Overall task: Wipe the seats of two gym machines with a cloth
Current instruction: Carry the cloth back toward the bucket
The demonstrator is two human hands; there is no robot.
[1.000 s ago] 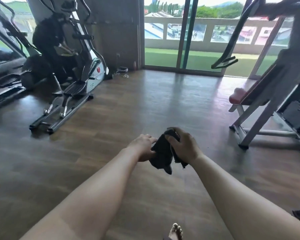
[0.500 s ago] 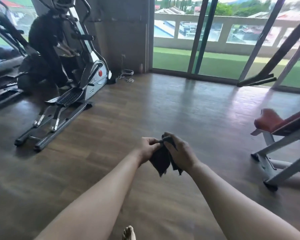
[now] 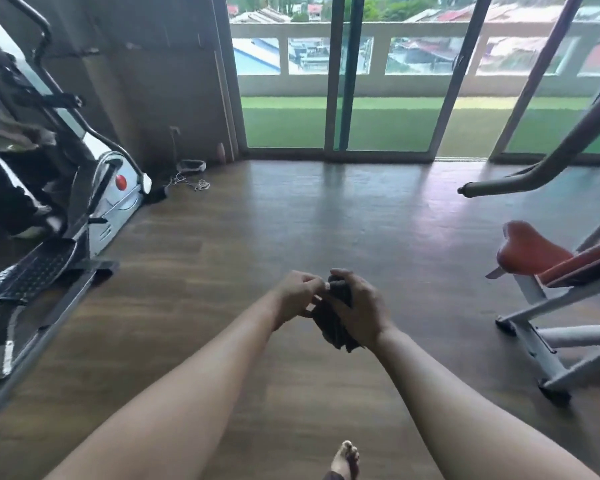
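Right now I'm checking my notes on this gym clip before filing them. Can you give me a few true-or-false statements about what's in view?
1. Both hands, the left hand and the right hand, hold the dark cloth. True.
2. The cloth is pressed on the red seat. False: it is held in the air over the wooden floor, away from the seat.
3. The red seat is at the right of the view. True.
4. The elliptical trainer stands at the right. False: it is at the left.
5. The person wears shoes. False: a bare foot shows.
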